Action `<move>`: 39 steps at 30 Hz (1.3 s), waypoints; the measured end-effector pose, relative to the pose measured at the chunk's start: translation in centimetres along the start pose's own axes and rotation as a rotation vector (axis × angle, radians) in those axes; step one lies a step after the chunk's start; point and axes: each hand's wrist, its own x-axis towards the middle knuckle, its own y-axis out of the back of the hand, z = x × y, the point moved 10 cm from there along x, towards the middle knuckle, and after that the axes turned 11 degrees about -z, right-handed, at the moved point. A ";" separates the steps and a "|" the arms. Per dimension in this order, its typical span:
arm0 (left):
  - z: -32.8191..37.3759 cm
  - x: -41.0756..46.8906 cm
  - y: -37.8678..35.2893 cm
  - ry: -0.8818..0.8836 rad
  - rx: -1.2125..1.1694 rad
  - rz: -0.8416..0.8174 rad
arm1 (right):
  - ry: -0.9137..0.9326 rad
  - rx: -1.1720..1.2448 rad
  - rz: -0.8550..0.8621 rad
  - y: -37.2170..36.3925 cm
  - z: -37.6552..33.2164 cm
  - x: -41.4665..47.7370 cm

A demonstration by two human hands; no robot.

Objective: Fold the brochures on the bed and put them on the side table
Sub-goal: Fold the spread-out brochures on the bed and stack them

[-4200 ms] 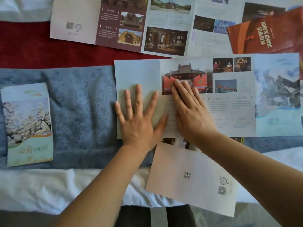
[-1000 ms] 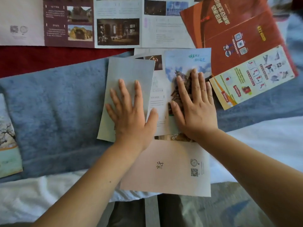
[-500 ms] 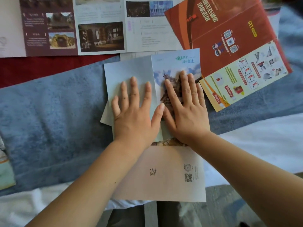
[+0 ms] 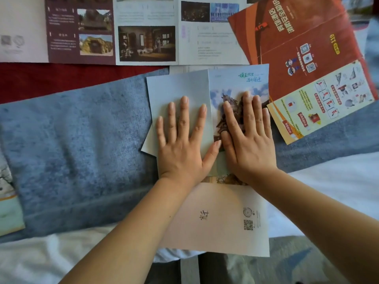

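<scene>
On blue blanket (image 4: pixel 71 140): folded pale-blue brochure (image 4: pixel 178 87), panels overlapping; both hands' fingers (image 4: pixel 184 111) splayed flat atop.

1. The blue brochure (image 4: pixel 235 83), spread four panels wide 4.2 s ago, is now folded to two panels' width
2. Its plain panel (image 4: pixel 178 87), tilted off to the left a second ago, now lies nearly square, its right edge along the sky cover
3. The right hand (image 4: pixel 248 140) has gone from the red-building panel to that cover
4. The view has swung right: the blossom brochure (image 4: pixel 8 197) is cut by the left edge, and the red brochure (image 4: pixel 303 48) shows more fully
</scene>
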 end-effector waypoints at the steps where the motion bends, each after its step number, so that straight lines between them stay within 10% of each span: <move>1: -0.3 0.1 0.0 -0.001 -0.007 -0.004 | 0.001 0.019 -0.019 0.1 -0.2 0.1; 16: -19.7 -5.7 0.2 0.093 -0.013 0.045 | 0.209 -0.042 -0.106 -3.7 -18.2 2.4; 27: -21.5 -6.6 0.6 0.209 -0.146 0.118 | 0.117 -0.096 -0.135 -5.2 -18.8 2.7; 39: -22.4 -6.7 2.4 0.229 -0.751 0.077 | 0.238 -0.031 -0.182 -5.0 -23.1 3.1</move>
